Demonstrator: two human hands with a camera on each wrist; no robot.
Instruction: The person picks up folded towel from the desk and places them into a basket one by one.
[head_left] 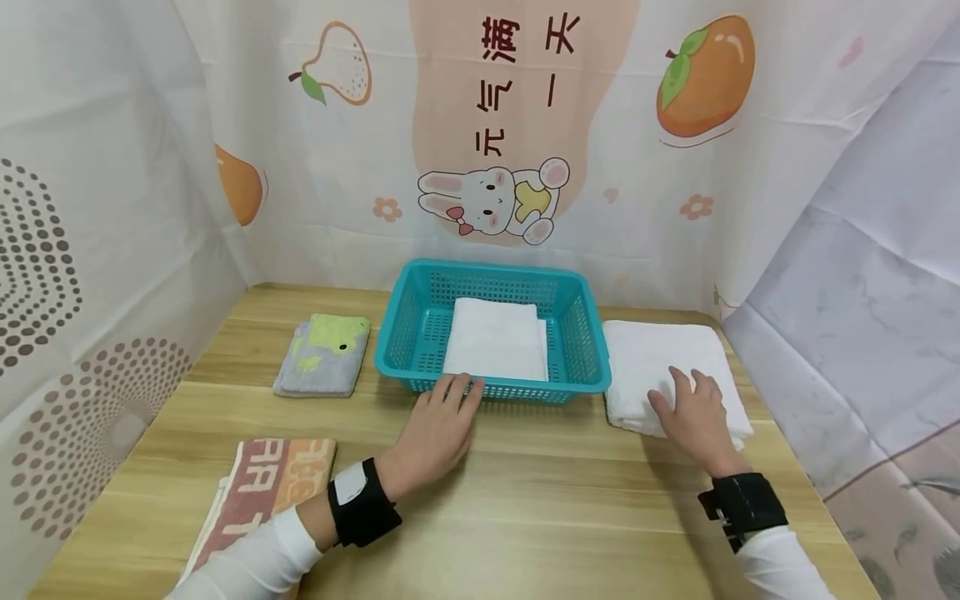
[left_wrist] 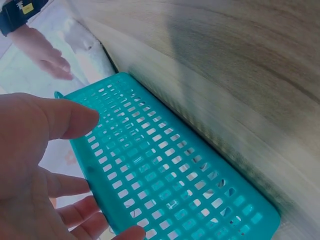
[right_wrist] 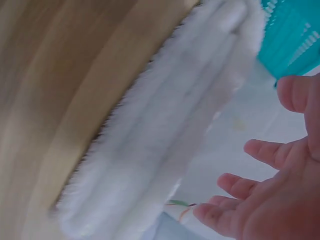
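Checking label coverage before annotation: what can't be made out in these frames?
Head: part of the red-and-orange towel, covered by the left sleeve.
Head: floor of the teal basket beneath the folded white cloth.
Head: part of the white towel, behind the right hand.
Left wrist: right hand's finger detail, blurred.
Left wrist: rest of the left hand, cut off by the left edge.

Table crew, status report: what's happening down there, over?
Left grip: fingers at near rim of rectangular teal plastic basket. Right grip: over thick folded white towel, holding nothing. Basket: folded white cloth inside. Nothing visibly blocking either grip.
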